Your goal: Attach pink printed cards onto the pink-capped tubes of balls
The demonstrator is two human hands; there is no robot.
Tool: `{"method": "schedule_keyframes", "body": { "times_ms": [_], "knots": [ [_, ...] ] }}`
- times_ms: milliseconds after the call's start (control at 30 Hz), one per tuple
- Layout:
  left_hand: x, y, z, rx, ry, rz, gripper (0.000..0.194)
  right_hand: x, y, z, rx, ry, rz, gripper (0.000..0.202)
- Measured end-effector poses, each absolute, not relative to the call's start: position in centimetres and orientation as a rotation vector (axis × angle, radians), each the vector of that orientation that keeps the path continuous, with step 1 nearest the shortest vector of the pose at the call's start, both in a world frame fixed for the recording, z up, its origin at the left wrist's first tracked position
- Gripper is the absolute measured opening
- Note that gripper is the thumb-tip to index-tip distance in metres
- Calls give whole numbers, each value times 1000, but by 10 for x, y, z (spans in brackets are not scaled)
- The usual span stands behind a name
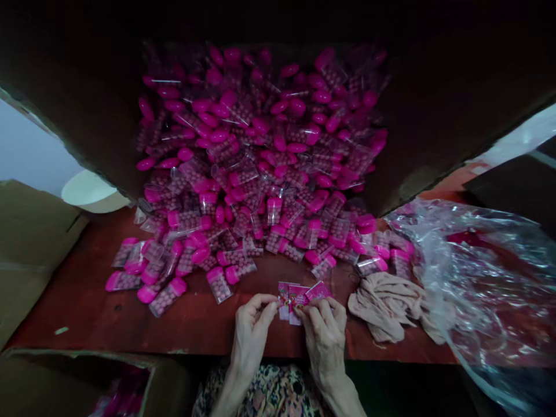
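Note:
Several small pink printed labels (297,295) lie between my two hands near the front edge of the red table (195,330). My left hand (255,318) has thumb and forefinger pinched at the left label's edge. Bent fingers of my right hand (322,321) press on the labels from the right, partly covering them. Beyond my hands spreads a large heap of small clear containers (273,209) with bright pink caps, filled with small round pellets. One container (219,285) lies just beyond my left hand.
A crumpled beige cloth (386,304) and a big clear plastic bag (490,289) lie at the right. Dark walls of a large box (434,104) surround the heap. A white bowl (93,192) stands left; an open carton (167,385) sits below the table's left front.

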State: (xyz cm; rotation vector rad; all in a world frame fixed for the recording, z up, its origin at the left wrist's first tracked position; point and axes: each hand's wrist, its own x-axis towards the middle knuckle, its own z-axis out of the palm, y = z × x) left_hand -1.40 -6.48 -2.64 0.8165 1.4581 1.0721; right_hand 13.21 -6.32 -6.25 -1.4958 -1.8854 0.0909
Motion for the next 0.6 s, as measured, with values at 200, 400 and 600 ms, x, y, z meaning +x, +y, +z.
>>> {"method": "schedule_keyframes", "body": {
  "times_ms": [200, 400, 600],
  "knots": [
    [-8, -65, -31, 1205, 1630, 1042, 19, 146, -66, -58, -1502, -1845, 49, 22],
    [10, -58, -41, 2094, 1684, 799, 30, 170, -63, -56, -1601, -1879, -109, 25],
    [4, -56, -50, 2258, 1839, 655, 28, 155, -62, -53, -1572, -1821, -92, 19]
  ]
}}
